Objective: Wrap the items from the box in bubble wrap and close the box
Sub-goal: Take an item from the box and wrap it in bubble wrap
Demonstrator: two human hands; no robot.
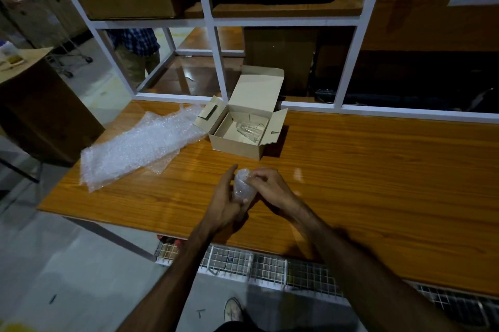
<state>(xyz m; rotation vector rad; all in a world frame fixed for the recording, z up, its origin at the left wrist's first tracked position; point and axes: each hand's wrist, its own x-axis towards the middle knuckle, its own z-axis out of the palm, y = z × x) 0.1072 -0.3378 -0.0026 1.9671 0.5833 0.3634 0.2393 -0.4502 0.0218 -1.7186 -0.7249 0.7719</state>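
Near the front edge of the wooden worktop (pixel 351 169), both hands are busy with one small bundle (pixel 243 187): something rolled in bubble wrap, probably a glass, though the wrap hides its shape. The left hand (pixel 224 202) cups the bundle from the side and below, fingers mostly straight along it and the thumb pressed against its lower end. The right hand (pixel 270 185) has its fingers curled and pinches the loose wrap at the top of the bundle, as if tucking or twisting the end in. Farther back on the worktop stands the cardboard box (pixel 243 140), its lid (pixel 259 91) propped up at the rear and both side flaps spread out. A clear glass (pixel 249 129) lies on its side inside the box, bare and unwrapped. Just to the left of the box, touching or nearly touching its left flap, lie the spare sheets of bubble wrap (pixel 135 148), spread flat and partly overlapping. Judging by this, the job looks to be around its middle: one item is almost fully wrapped, at least one glass has yet to come out and be wrapped, and whether more items sit deeper in the box cannot be told. After that, the wrapped pieces would have to go into the box and the flaps and lid be folded shut; none of that closing has begun.
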